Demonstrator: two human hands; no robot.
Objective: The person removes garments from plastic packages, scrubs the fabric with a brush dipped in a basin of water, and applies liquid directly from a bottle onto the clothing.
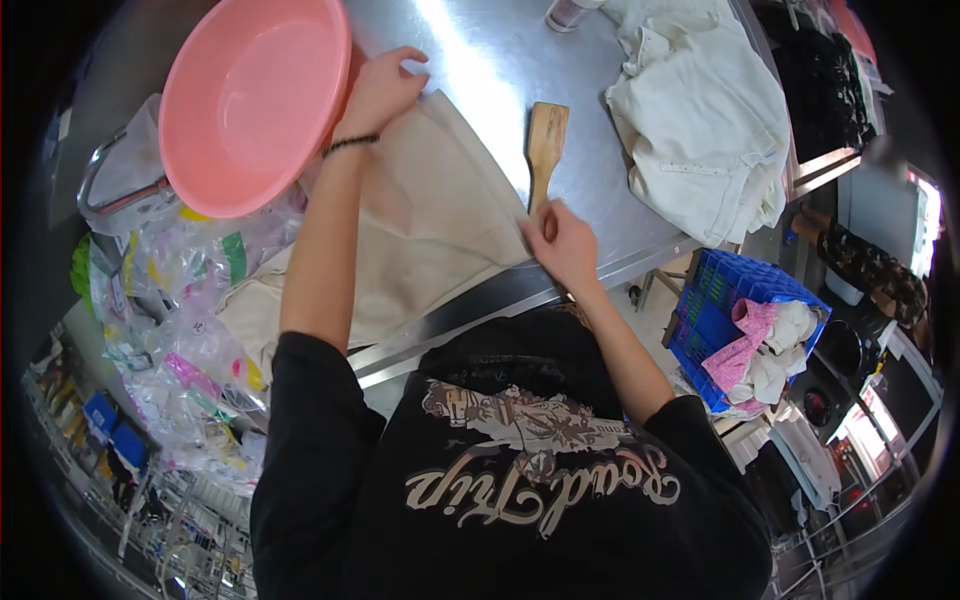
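Observation:
A beige cloth garment (pixel 430 200) lies spread over the metal table, one straight edge running between my two hands. My left hand (pixel 385 92) rests at its far corner, beside the pink basin (pixel 255 90), with fingers curved and a gap between them. At the near corner, my right hand (pixel 566 243) is closed, thumb and fingers pinching the garment's edge. Just beyond that hand lies a flat wooden paddle-shaped tool (pixel 547 140), its handle end close to my knuckles. The underside of the tool is hidden.
White garments (pixel 700 120) are heaped on the table's right side, near a small jar (pixel 570 14). Clear plastic bags (pixel 190 310) and a metal faucet (pixel 95 185) are at left. A blue crate (pixel 735 320) with pink and white cloths stands low right. Another person's arm shows far right.

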